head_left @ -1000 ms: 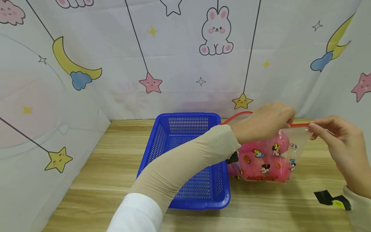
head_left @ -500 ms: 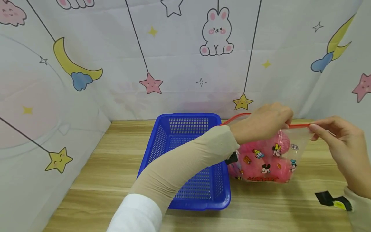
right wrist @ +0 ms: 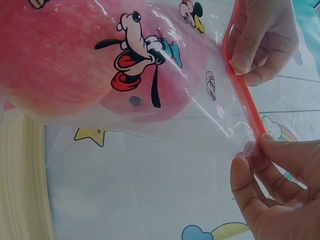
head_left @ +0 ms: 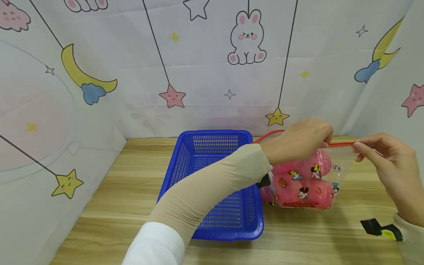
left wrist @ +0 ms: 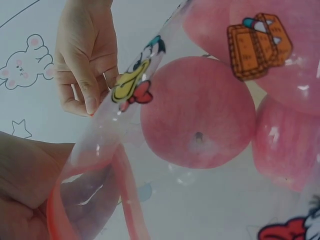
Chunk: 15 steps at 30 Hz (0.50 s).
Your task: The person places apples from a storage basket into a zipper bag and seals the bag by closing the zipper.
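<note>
A clear zip bag [head_left: 342,162] with cartoon prints and a red zip strip [head_left: 342,144] stands on the table, right of the blue basket. Several pink-red apples [left wrist: 197,110] show through its plastic. My left hand [head_left: 299,141] reaches across the basket and pinches the zip strip towards its right part; some fingertips are hidden in the head view. Out at the bag's right top corner, my right hand [head_left: 392,162] pinches the strip's end between thumb and fingers. In the left wrist view the strip gapes near the left hand [left wrist: 25,185].
The blue perforated basket [head_left: 228,234] lies under my left forearm, close against the bag's left side. A cloth backdrop [head_left: 205,66] with printed stars and a rabbit hangs behind the wooden table [head_left: 109,217]. A black strap [head_left: 371,226] sticks out by my right wrist.
My left hand has slid slightly left along the zip strip. The right hand keeps its pinch on the corner; basket and bag look the same.
</note>
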Available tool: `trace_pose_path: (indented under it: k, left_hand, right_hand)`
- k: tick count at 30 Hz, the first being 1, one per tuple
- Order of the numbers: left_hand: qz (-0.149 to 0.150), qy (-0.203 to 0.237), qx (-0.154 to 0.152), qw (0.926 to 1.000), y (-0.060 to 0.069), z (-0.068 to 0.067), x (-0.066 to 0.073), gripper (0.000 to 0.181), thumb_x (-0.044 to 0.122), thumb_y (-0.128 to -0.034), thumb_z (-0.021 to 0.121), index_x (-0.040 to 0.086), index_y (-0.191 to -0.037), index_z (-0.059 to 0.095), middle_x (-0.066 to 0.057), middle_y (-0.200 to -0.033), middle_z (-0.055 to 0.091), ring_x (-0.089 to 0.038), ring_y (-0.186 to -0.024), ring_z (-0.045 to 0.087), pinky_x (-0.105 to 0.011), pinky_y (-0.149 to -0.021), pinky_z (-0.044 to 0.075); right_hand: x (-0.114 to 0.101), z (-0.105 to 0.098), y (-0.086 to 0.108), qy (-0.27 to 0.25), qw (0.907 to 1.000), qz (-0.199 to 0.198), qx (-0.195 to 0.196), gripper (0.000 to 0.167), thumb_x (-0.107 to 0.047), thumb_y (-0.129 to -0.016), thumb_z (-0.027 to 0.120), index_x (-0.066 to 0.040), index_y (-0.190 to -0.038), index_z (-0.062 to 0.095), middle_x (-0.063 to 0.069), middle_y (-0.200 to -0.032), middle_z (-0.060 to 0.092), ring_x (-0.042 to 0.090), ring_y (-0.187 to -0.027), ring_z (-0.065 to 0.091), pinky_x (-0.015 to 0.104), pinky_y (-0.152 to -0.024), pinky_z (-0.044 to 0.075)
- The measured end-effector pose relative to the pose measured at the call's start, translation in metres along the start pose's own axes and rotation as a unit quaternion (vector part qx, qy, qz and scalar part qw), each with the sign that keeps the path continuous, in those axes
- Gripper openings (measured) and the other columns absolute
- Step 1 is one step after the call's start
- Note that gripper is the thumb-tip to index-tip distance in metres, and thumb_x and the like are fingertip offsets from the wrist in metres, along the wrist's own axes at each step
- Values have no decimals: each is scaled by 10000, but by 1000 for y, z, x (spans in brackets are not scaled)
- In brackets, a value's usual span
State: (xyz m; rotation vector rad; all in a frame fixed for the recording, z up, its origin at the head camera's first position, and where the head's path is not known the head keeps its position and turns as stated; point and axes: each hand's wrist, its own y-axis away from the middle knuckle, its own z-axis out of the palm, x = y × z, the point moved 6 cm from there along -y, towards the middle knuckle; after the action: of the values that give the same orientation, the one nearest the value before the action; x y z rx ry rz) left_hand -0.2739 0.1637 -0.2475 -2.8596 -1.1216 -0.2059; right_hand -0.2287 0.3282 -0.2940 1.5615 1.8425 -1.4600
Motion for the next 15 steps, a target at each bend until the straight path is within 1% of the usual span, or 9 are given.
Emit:
trace_pose_path:
  k: [3,10,15]
  left_hand:
    - [-34,29,-9,10000,0,1,-1,105,265,-1012,592,213,-1056,671,123,-1022,600,-32,-908,516,-162,-729,437]
    - [-60,-13,-34,10000,0,2,-2,128,277,-1015,583,219,-1101,659,127,-1053,597,-28,-933,520,-165,-739,440]
    - [-59,-42,-34,10000,0,3,-2,147,270,-1018,579,218,-1128,661,129,-1078,604,-23,-952,529,-159,-748,442]
  right_hand:
    - [1,1,0,-22,10000,10,-27,146,-94,-991,608,33,-1054,640,-100,-916,640,38,-692,572,66,-692,443]
    - [1,1,0,-51,10000,-31,3,169,-113,-989,612,41,-1051,643,-34,-914,653,42,-682,579,69,-694,448]
    - [3,2,0,-12,10000,66,-20,169,-122,-990,614,31,-1057,644,-55,-915,659,41,-686,581,68,-694,447]
